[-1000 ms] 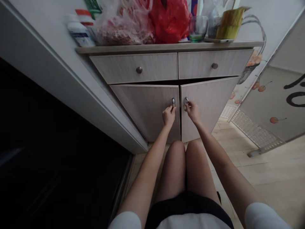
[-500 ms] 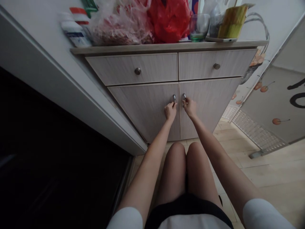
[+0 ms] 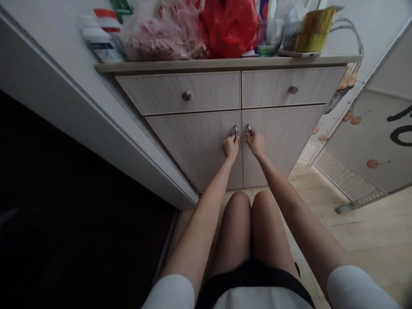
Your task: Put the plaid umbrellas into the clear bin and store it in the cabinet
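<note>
A pale wood cabinet stands before me with two lower doors, both flush with the front. My left hand point(image 3: 231, 147) is closed on the metal knob point(image 3: 235, 130) of the left door point(image 3: 193, 146). My right hand point(image 3: 255, 142) is closed on the knob point(image 3: 248, 128) of the right door point(image 3: 286, 137). The two knobs sit side by side at the seam between the doors. Both arms are stretched forward over my bare knees.
Two drawers point(image 3: 183, 92) with round knobs sit above the doors. The cabinet top holds a red plastic bag point(image 3: 230, 25), a clear bag of red items point(image 3: 161, 34), a glass point(image 3: 269, 36), bottles point(image 3: 99, 36) and a yellow packet point(image 3: 313, 30). A dark opening lies left, a decorated sliding panel point(image 3: 373, 141) right.
One second ago both doors stood slightly ajar, pulled out by my hands. They have swung shut and now lie flush; my hands still grip the knobs.
</note>
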`<state>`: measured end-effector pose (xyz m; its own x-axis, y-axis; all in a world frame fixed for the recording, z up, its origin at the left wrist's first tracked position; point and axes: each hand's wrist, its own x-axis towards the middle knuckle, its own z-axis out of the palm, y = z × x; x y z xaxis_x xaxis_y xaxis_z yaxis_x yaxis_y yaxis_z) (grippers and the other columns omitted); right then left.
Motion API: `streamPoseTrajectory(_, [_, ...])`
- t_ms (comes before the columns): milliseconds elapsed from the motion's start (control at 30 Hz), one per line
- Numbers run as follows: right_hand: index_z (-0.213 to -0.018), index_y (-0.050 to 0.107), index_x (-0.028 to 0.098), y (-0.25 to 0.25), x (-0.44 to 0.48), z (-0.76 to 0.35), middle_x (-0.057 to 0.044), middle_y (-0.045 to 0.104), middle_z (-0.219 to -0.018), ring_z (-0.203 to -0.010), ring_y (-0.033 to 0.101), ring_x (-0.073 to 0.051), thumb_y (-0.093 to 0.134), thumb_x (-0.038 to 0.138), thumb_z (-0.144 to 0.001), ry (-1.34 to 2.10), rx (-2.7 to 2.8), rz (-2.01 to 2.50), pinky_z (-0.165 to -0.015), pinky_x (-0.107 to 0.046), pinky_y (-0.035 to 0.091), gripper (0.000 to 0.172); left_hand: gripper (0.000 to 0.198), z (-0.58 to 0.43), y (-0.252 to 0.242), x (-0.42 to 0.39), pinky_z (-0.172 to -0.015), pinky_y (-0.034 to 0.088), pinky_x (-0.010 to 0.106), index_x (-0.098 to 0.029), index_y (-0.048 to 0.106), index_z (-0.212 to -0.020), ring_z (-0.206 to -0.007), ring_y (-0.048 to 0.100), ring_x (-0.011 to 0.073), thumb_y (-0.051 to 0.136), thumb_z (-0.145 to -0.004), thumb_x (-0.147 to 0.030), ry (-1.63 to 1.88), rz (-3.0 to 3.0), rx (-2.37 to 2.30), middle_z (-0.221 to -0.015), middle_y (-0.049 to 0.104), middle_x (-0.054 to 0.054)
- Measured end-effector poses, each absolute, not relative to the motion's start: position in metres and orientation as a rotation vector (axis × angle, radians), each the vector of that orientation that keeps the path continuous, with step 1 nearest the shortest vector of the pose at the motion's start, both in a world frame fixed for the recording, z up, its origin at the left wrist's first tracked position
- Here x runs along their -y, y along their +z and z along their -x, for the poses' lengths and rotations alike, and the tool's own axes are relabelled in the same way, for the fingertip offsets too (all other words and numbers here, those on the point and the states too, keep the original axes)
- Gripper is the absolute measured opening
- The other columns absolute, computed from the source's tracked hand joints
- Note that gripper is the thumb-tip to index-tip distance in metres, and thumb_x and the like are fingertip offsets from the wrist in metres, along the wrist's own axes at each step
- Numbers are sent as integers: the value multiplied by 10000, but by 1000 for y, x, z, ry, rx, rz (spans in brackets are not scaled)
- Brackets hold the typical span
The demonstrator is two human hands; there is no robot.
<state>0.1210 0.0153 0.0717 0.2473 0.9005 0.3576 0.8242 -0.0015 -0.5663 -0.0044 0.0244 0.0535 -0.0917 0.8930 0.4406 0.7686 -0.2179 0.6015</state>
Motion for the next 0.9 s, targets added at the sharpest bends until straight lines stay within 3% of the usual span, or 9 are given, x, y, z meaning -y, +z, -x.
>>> streamPoseTrajectory(167, [-1260,686,190,74,-16,-130,-144,744,-1118,-1037,686,-270,537,396,-986,218,1570,1756,-886,-368,491,374,203,8,60,-20,-895,417,338,-161,758,-901,-1033,646,275,613,-933,-299,1184,-1758,-1711,-1010,731,155])
streamPoseTrajectory(300, [-1370,598,141,58,3,-146,-148,731,-1098,-929,680,-231,607,414,-937,279,1558,1587,-857,-330,481,512,265,18,51,1,-944,431,332,-137,715,-1147,-1136,608,253,615,-929,-250,1190,-1605,-1669,-1108,694,164])
streamPoseTrajectory(400, [-1359,598,101,34,37,-157,-90,696,-862,-743,618,-182,634,397,-904,513,1509,1549,-724,-289,457,545,444,33,33,37,-825,482,318,-135,593,-1364,-895,653,197,615,-937,-255,1106,-1498,-1613,-892,687,103])
streamPoseTrajectory(500, [-1401,559,117,16,80,-168,45,499,-622,-539,429,-107,656,436,-881,1150,1447,1450,-558,-239,350,618,665,52,16,80,-673,467,268,-196,464,-1495,-603,562,117,705,-883,-297,915,-1365,-1320,-674,588,-18])
streamPoseTrajectory(567, [-1482,468,138,16,107,-176,102,373,-591,-494,303,-77,719,457,-829,1587,1408,1212,-512,-221,268,769,850,63,13,104,-627,426,241,-267,324,-1572,-539,481,84,754,-840,-302,847,-1186,-938,-652,528,-64])
streamPoseTrajectory(633, [-1534,392,181,28,127,-180,124,296,-588,-490,227,-72,768,435,-782,1797,1371,940,-503,-218,218,879,925,68,19,118,-592,378,228,-330,247,-1594,-507,400,73,763,-827,-295,888,-1023,-636,-639,466,-86])
streamPoseTrajectory(700, [-1554,354,256,45,138,-181,130,241,-569,-486,177,-82,750,401,-796,1778,1308,771,-503,-223,199,867,814,67,30,123,-565,341,231,-369,303,-1572,-482,316,77,711,-871,-299,1018,-953,-528,-612,388,-92])
streamPoseTrajectory(800, [-1541,343,374,67,138,-171,124,151,-539,-477,122,-107,623,384,-890,1551,1166,703,-504,-231,202,709,547,56,47,117,-571,339,255,-411,421,-1511,-483,234,106,532,-982,-325,1243,-922,-531,-607,280,-74])
streamPoseTrajectory(900, [-1521,355,406,69,126,-156,116,83,-541,-478,67,-118,504,390,-950,1405,1034,630,-501,-236,181,590,457,41,53,107,-607,362,276,-419,479,-1474,-506,221,132,385,-1034,-337,1405,-923,-571,-634,241,-53])
